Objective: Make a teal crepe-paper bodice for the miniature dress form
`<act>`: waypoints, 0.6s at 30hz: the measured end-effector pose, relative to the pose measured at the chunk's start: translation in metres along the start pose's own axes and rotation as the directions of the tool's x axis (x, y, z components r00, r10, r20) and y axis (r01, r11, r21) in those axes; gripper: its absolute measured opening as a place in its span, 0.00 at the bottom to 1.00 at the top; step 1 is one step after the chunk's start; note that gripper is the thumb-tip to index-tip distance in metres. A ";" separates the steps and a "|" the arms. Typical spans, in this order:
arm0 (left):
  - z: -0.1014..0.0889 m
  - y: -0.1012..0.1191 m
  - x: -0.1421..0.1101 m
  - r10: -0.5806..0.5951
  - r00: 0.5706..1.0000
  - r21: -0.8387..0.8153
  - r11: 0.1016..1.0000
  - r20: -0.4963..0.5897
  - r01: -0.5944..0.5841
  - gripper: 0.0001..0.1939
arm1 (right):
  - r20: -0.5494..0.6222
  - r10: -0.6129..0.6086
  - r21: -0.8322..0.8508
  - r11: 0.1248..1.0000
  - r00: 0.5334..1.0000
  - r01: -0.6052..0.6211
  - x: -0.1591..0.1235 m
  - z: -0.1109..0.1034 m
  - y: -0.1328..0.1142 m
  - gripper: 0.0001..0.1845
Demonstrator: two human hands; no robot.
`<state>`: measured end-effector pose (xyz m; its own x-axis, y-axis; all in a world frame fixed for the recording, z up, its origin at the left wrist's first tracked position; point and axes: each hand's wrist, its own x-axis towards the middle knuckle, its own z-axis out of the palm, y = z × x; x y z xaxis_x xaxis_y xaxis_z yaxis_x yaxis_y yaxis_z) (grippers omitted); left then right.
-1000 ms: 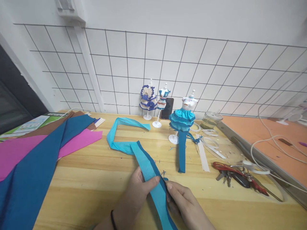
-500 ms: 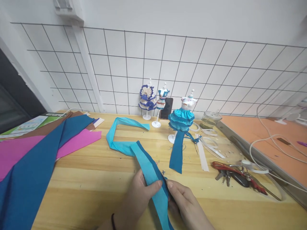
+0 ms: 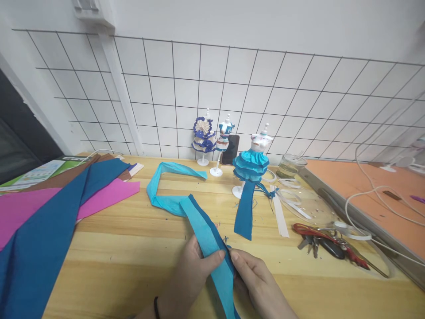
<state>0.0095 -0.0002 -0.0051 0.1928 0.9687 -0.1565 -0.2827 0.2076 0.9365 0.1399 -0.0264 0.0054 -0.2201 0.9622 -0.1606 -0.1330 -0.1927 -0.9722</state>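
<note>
A long light-blue crepe paper strip with a dark-blue edge runs between my hands and down past the bottom of the view. My left hand pinches it from the left, thumb on top. From the right, my right hand grips the dark-blue edge between thumb and fingers; its fingertips are partly hidden. The strip's far end bends in a loop on the wooden table. Behind my hands stands a small dress form in a ruffled turquoise skirt, with a dark-blue strip lying in front of it.
Sheets of blue paper and pink paper cover the left side. Two smaller dress forms and a phone stand by the wall. Keys, a glass jar, white ribbon and a cable lie at the right.
Both hands keep nearly the same hold on the strip. The view has shifted very slightly; otherwise little differs.
</note>
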 end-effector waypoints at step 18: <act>-0.003 -0.005 0.000 0.024 0.997 -0.050 0.999 0.070 -0.020 0.25 | -0.030 -0.027 -0.012 1.000 0.999 0.027 -0.001 -0.002 0.005 0.20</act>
<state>0.0082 -0.0005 -0.0111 0.2516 0.9614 -0.1116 -0.3329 0.1943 0.9228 0.1411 -0.0275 0.0006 -0.1869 0.9725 -0.1392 -0.1272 -0.1645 -0.9781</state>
